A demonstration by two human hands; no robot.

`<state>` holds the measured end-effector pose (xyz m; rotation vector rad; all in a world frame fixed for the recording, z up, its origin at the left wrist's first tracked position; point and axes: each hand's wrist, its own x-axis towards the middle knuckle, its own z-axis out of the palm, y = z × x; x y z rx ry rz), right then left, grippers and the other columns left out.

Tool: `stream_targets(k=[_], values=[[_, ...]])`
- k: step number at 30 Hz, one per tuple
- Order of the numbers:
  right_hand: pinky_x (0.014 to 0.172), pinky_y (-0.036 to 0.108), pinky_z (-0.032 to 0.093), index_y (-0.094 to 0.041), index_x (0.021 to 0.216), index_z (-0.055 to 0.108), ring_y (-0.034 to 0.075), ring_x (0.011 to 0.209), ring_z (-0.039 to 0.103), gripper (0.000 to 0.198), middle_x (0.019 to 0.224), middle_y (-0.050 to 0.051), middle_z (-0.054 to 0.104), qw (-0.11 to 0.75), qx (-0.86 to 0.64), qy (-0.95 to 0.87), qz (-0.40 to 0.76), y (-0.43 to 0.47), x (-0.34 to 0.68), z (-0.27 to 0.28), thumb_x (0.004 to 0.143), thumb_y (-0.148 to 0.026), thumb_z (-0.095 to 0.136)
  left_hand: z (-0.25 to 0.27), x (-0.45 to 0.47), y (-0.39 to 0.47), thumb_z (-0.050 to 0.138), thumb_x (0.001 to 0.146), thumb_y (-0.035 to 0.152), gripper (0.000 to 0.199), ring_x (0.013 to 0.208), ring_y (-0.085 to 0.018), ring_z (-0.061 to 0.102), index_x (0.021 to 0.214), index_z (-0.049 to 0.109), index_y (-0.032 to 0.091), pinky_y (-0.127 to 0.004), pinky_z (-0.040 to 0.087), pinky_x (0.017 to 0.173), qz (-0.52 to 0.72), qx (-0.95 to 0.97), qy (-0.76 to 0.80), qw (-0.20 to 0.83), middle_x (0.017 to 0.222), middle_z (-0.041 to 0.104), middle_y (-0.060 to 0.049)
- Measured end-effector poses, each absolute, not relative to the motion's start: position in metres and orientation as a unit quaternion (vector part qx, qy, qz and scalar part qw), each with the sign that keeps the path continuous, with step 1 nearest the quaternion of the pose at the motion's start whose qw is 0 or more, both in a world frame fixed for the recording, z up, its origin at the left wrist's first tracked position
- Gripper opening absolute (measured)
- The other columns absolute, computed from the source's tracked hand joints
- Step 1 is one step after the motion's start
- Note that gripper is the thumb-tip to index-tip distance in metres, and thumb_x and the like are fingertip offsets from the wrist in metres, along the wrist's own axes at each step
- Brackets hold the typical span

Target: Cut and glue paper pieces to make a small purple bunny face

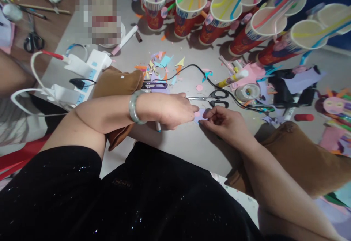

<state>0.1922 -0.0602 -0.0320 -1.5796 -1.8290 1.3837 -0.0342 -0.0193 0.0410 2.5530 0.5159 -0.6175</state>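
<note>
A small piece of purple paper (201,116) with a pinkish patch lies on the grey table between my hands. My left hand (177,112), with a jade-like bangle (134,107) at its wrist, reaches over from the left. One fingertip touches the paper's left edge; its fingers are loosely apart. From the other side my right hand (226,124) pinches the paper's right edge between thumb and fingers. Just beyond both hands lie black-handled scissors (218,95). A marker (158,126) with a blue tip shows partly below my left hand.
Red paper cups (155,5) with colourful straws stand along the back. Paper scraps (161,65) lie before them. A black cable (192,65) crosses the table. A white power strip (93,67) is left, a tape roll (247,92) right. Brown cushions (298,157) lie near both arms.
</note>
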Motion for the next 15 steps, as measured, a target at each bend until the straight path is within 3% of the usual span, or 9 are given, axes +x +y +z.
stream_targets(k=[5,15], values=[[0.047,0.024,0.034,-0.021,0.078,0.059,0.01,0.049,0.044,0.027,0.055,-0.005,0.053,0.173,-0.546,-0.628,0.527,-0.0586,0.1933,-0.0328,0.074,-0.041,0.077,0.0401,-0.0335,-0.0201,0.06,0.081,0.013,0.027,0.095,-0.022,0.06,0.105,0.07,0.015,-0.04,0.04,0.09,-0.238,0.933,0.175,0.204,0.129,0.064,-0.011],[0.05,0.026,0.035,-0.024,0.077,0.058,0.011,0.049,0.045,0.023,0.053,-0.005,0.054,0.166,-0.547,-0.681,0.458,-0.0587,0.193,-0.037,0.073,-0.039,0.074,0.0404,-0.0372,-0.0193,0.059,0.083,0.016,0.024,0.092,-0.022,0.06,0.105,0.069,0.016,-0.038,0.039,0.083,-0.217,0.943,0.158,0.197,0.126,0.063,-0.012]])
